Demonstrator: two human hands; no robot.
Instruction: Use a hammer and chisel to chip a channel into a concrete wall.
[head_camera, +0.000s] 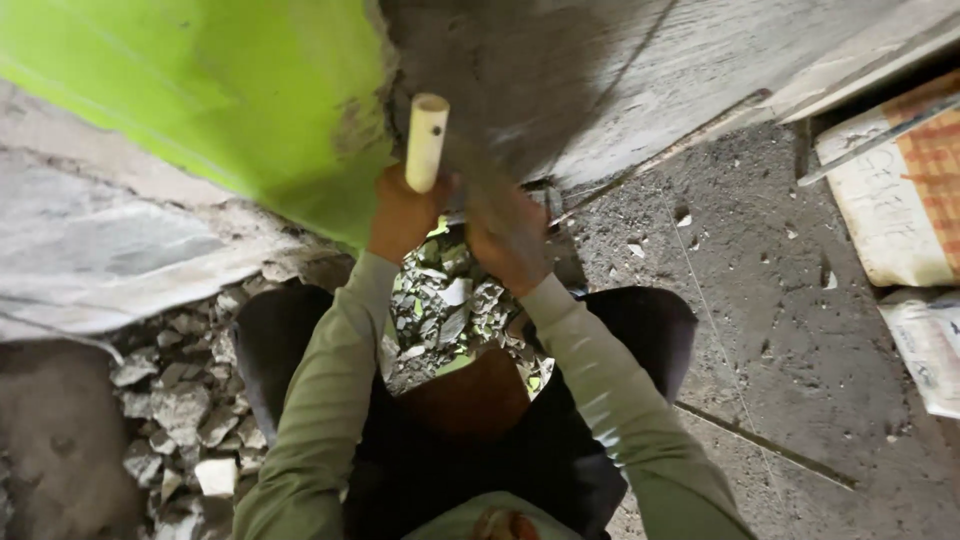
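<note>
Cream-coloured plastic, round and tube-like, is what we grip: the pale cylindrical handle (426, 140) stands upright out of the top of our left hand (402, 215), whose fingers are wrapped tight round its lower part. It sits just in front of the wall corner, where the bright green painted wall face (200, 90) breaks off into bare grey plaster (560, 80). Held upright like this, its hidden lower end points down toward the foot of the wall; what is fixed to that end we cannot see.

Our right hand (508, 235) is just beside the left and smeared with motion blur; it seems curled, but whether it holds anything or is closed at all we cannot tell. Both arms come up in pale olive-green long sleeves (330, 400), elbows spread, since we crouch with dark-trousered knees (640, 320) on either side of the work.

Between the knees and under the hands lies a heap of grey broken chips with green flecks (450, 310), matching the paint at the broken edge. More grey rubble chunks (180, 410) lie along the wall base to the left. To the right stretches the dusty grey concrete floor (760, 300), with a white sack with an orange checked patch (900, 180) at the far edge.
</note>
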